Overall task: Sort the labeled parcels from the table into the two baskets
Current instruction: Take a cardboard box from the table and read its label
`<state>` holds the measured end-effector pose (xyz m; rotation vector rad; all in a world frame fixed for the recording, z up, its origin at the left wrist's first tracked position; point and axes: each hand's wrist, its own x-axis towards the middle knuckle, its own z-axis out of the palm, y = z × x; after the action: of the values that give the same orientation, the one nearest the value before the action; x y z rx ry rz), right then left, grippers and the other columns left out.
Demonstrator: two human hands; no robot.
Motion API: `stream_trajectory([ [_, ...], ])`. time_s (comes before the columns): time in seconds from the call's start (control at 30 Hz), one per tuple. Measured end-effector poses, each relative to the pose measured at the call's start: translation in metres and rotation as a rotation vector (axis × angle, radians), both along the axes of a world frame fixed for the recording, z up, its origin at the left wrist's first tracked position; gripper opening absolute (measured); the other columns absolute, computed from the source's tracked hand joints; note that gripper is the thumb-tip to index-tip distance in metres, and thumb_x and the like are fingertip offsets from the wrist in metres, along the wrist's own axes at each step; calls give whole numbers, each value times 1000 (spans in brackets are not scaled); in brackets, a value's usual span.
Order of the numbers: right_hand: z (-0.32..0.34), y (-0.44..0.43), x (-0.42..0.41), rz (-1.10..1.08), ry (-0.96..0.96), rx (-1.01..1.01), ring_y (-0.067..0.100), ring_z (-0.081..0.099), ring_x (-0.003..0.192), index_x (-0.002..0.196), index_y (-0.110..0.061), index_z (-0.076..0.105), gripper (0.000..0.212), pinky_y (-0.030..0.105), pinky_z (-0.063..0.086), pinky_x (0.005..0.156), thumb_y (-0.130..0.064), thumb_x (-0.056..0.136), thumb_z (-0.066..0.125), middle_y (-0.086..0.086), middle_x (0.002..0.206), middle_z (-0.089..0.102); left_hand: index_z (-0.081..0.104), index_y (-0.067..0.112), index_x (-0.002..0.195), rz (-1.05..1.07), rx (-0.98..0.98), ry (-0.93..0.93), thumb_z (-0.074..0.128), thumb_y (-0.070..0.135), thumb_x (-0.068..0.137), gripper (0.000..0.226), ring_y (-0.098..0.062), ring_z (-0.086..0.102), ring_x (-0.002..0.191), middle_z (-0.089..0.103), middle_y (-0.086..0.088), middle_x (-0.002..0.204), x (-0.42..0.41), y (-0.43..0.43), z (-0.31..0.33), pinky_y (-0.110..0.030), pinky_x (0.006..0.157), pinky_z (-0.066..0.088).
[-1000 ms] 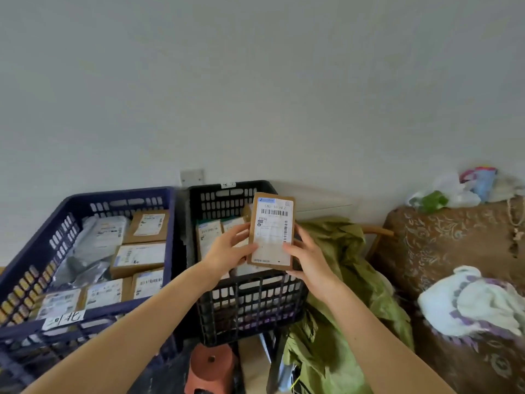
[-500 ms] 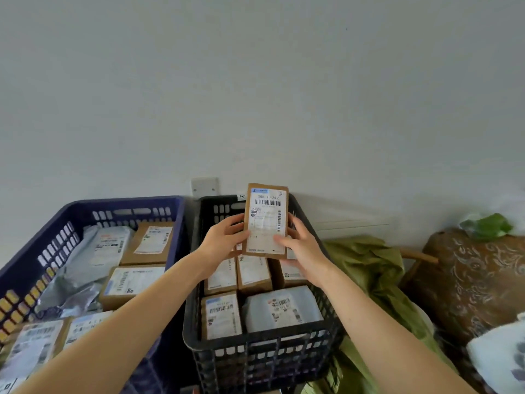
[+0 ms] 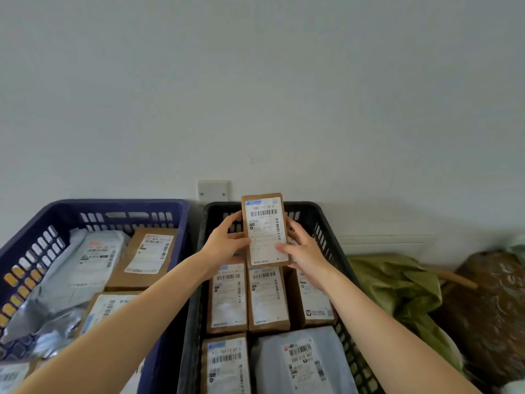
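Observation:
A small brown cardboard parcel (image 3: 264, 223) with a white barcode label stands upright over the far end of the black basket (image 3: 326, 223). My left hand (image 3: 224, 244) grips its left edge and my right hand (image 3: 304, 248) grips its right edge, thumb across the label. Below it the black basket holds several labeled brown boxes (image 3: 228, 297) and a grey mailer (image 3: 304, 362). The blue basket (image 3: 119, 207) to the left holds a silver mailer (image 3: 85, 268) and brown labeled boxes (image 3: 147, 254).
A white wall with a blank switch plate (image 3: 213, 191) rises right behind both baskets. To the right lie a crumpled green sheet (image 3: 397, 282) and a brown patterned cushion (image 3: 491, 305).
The view has dropped closer over the baskets. Both hands have carried the parcel forward to the far end of the black basket, still held upright.

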<state>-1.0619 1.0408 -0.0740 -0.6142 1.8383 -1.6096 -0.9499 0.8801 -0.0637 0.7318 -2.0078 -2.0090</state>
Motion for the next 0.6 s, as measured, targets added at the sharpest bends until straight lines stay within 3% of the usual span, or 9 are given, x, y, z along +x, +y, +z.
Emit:
stream_trajectory([
  [0.17, -10, -10, -24, 38, -16, 31, 18, 56, 119, 142, -39, 34, 65, 34, 56, 80, -9, 91, 60, -2, 139, 51, 32, 41, 144, 39, -32, -45, 57, 9, 94, 65, -20, 69, 96, 68, -4, 112, -20, -10, -9, -40, 80, 59],
  [0.27, -16, -13, -36, 45, -57, 6, 21, 55, 122, 143, -37, 34, 66, 44, 55, 90, -7, 91, 60, 0, 140, 50, 35, 37, 144, 58, -5, -57, 59, 11, 93, 62, -16, 69, 94, 69, -1, 109, -26, -10, -14, -30, 70, 57],
  [0.33, -22, -13, -42, 55, -59, 13, 21, 55, 122, 142, -39, 34, 66, 46, 54, 92, -8, 91, 61, -1, 139, 50, 35, 35, 145, 62, -6, -66, 59, 11, 93, 62, -17, 67, 98, 68, 0, 113, -30, -9, -18, -32, 75, 56],
  [0.43, -30, -13, -46, 68, -62, 32, 13, 58, 114, 134, -46, 37, 61, 27, 58, 71, -11, 91, 62, -7, 132, 53, 35, 34, 144, 72, -25, -82, 60, 12, 93, 62, -19, 66, 103, 66, -1, 119, -36, -8, -25, -45, 91, 53],
  [0.5, -33, -14, -49, 72, -66, 45, 7, 59, 104, 127, -51, 38, 58, 18, 54, 59, -12, 91, 62, -13, 122, 55, 36, 34, 144, 80, -29, -85, 61, 12, 92, 61, -19, 67, 101, 67, 0, 117, -41, -8, -30, -44, 90, 54],
  [0.6, -38, -16, -54, 79, -55, 77, 5, 59, 99, 135, -47, 36, 58, 19, 52, 60, -17, 92, 61, -15, 120, 56, 37, 33, 143, 95, -37, -98, 61, 13, 92, 60, -17, 68, 97, 69, 1, 110, -46, -8, -36, -39, 84, 57],
])
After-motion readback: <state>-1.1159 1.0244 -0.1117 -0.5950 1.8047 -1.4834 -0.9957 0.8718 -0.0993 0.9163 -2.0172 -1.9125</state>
